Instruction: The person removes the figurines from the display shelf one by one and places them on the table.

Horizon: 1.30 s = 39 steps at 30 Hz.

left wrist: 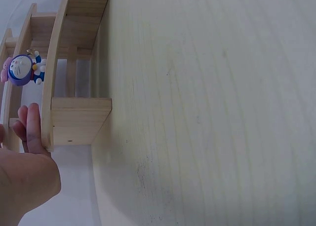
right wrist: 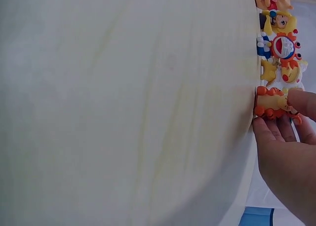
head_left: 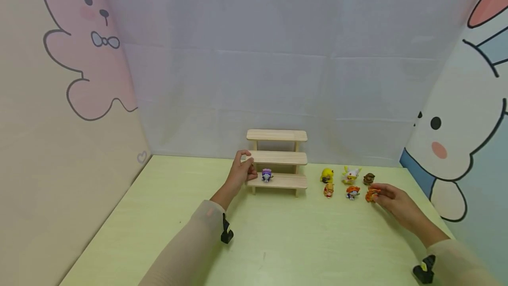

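At the left end of a three-step wooden display shelf [head_left: 278,158], my left hand [head_left: 240,173] grips the middle step's end, with lower fingers in the gap above the bottom step. A purple-and-white cat figurine [head_left: 267,175] stands on that bottom step, just beside those fingers. Over at the right, my right hand [head_left: 394,200] pinches an orange figurine [right wrist: 269,101] between thumb and fingers. Its feet are right at the tabletop [right wrist: 148,87]. The fingers partly hide it in the head view.
Left of the right hand stand several small figurines in two rows: a yellow one [head_left: 327,175], a white-and-yellow one [head_left: 351,174], a brown one [head_left: 369,178], an orange-and-yellow one [head_left: 328,190] and an orange-hooded cat [head_left: 352,192]. A pale curtain [head_left: 278,78] hangs behind.
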Each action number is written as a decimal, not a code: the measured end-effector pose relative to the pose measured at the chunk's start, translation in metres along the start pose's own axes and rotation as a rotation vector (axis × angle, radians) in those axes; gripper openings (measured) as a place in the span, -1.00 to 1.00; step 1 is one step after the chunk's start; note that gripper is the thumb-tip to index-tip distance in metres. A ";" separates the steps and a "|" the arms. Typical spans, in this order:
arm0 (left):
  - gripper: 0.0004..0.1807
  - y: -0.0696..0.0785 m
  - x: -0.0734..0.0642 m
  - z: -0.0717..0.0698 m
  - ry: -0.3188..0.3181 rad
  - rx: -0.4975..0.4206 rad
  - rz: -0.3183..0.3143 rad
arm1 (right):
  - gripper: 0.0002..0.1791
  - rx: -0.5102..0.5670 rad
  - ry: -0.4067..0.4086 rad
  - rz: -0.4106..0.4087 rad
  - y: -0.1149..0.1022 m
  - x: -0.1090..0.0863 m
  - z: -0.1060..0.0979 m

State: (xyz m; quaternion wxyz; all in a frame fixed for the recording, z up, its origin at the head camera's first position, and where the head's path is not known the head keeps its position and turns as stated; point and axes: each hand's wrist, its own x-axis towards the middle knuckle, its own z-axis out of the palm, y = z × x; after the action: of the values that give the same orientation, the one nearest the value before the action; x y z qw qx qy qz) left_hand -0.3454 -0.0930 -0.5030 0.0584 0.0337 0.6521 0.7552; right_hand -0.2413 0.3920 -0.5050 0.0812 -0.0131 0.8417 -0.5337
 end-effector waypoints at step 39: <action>-0.78 0.001 -0.001 0.000 -0.002 -0.007 0.001 | -0.31 -0.182 0.029 -0.078 -0.044 0.007 -0.012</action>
State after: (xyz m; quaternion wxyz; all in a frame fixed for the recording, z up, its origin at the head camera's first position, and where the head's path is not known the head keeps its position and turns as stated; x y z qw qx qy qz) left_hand -0.3447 -0.0930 -0.5023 0.0587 0.0344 0.6493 0.7575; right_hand -0.2526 0.3832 -0.4607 0.0468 -0.0455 0.8865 -0.4580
